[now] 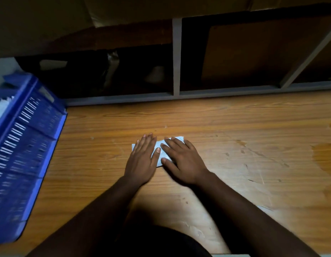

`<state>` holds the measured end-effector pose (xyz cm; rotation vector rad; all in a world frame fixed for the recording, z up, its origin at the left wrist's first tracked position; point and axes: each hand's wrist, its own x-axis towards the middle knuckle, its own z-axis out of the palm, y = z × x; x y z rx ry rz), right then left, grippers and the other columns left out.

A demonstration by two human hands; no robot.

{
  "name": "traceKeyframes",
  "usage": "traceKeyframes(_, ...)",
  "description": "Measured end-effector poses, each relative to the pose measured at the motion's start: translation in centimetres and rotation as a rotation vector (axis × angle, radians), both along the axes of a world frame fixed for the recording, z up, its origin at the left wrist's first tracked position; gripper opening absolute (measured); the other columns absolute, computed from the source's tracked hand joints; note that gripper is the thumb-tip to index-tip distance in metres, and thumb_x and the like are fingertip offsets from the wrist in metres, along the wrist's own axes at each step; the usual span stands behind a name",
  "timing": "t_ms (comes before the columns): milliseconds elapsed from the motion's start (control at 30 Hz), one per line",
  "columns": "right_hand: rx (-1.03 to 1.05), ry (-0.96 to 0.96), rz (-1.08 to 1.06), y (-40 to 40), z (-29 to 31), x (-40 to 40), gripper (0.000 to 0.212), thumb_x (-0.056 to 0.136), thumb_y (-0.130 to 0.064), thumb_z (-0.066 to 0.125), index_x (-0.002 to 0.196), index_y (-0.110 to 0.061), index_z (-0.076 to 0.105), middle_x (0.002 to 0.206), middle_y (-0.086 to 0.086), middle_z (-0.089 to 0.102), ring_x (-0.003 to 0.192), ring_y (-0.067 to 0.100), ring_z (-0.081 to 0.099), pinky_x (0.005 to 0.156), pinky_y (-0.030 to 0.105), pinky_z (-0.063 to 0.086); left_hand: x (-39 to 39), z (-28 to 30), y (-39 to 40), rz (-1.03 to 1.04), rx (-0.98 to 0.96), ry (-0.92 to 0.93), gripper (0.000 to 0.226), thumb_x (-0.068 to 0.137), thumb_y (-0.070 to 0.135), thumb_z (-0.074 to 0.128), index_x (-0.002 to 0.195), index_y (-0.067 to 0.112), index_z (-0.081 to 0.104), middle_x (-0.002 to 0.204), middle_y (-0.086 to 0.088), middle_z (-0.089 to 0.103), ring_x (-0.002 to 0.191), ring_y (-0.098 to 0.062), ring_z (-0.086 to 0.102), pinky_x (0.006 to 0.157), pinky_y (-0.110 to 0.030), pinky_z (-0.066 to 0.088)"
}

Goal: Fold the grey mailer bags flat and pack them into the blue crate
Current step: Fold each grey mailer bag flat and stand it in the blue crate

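both hands lie flat, fingers straight, pressing a small folded grey mailer bag [159,145] onto a wooden table [216,123] — the left hand [142,156] covers its left half, the right hand [181,160] its right half, thumbs nearly touching. the bag sits mid-table. bare wood stretches toward 3 o'clock and 12 o'clock. the blue crate [29,145] stands at 9 o'clock, well apart — pale contents inside, blurred. dark shelving [176,58] rises at 12 o'clock.
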<state>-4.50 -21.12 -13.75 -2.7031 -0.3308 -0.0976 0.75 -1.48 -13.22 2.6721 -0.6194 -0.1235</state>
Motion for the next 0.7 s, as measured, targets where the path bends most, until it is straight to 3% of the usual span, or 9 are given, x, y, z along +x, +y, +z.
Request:
traceKeyframes(67, 0.010, 0.011, -0.065, -0.2, 0.2, 0.1, 0.055, 0.105, -0.053, 0.034, 0.151, -0.028, 0.049, 0.161, -0.005, 0.043, 0.150, 0.018, 0.034, 0.120, 0.050, 0.023, 0.5, -0.1, -0.3, -0.024, 0.027, -0.006, 0.068, 0.105, 0.052, 0.015, 0.159, 0.016, 0.035, 0.167, -0.001, 0.028, 0.157, -0.017, 0.016, 0.128, -0.036, 0.010)
traceKeyframes(300, 0.016, -0.026, -0.206, -0.8, 1.0, -0.2, 0.050, 0.094, -0.051, 0.053, 0.135, -0.023, 0.061, 0.144, -0.002, 0.059, 0.133, 0.021, 0.050, 0.118, 0.051, 0.024, 1.4, 0.3, -0.5, -0.134, 0.037, -0.048, 0.065, 0.106, 0.053, 0.018, 0.158, 0.018, 0.038, 0.167, 0.001, 0.028, 0.156, -0.012, 0.017, 0.128, -0.034, 0.009)
traceKeyframes(400, 0.022, -0.022, -0.204, -0.8, 2.2, 1.3, 0.046, 0.097, -0.049, 0.047, 0.129, -0.022, 0.065, 0.140, -0.001, 0.061, 0.131, 0.022, 0.051, 0.118, 0.050, 0.023, 1.3, 0.2, -0.6, -0.094, 0.028, -0.068, 0.064, 0.107, 0.050, 0.017, 0.157, 0.018, 0.038, 0.166, 0.002, 0.030, 0.155, -0.012, 0.020, 0.128, -0.032, 0.006)
traceKeyframes(533, -0.013, 0.021, -0.160, 1.5, 1.7, 2.3, 0.051, 0.106, -0.040, 0.031, 0.146, -0.019, 0.054, 0.154, 0.004, 0.051, 0.146, 0.028, 0.040, 0.122, 0.054, 0.023, 1.1, -0.3, -1.0, -0.076, 0.025, -0.106, 0.064, 0.108, 0.047, 0.014, 0.157, 0.015, 0.038, 0.165, 0.000, 0.031, 0.155, -0.014, 0.022, 0.128, -0.033, 0.008)
traceKeyframes(700, -0.079, 0.018, -0.217, 2.4, 0.0, 2.9, 0.053, 0.109, -0.038, 0.027, 0.156, -0.018, 0.042, 0.165, 0.003, 0.035, 0.153, 0.028, 0.028, 0.125, 0.052, 0.018, 1.6, -1.0, -1.0, -0.026, 0.014, -0.129, 0.060, 0.109, 0.044, 0.015, 0.158, 0.017, 0.038, 0.164, 0.002, 0.034, 0.154, -0.014, 0.023, 0.127, -0.031, 0.008)
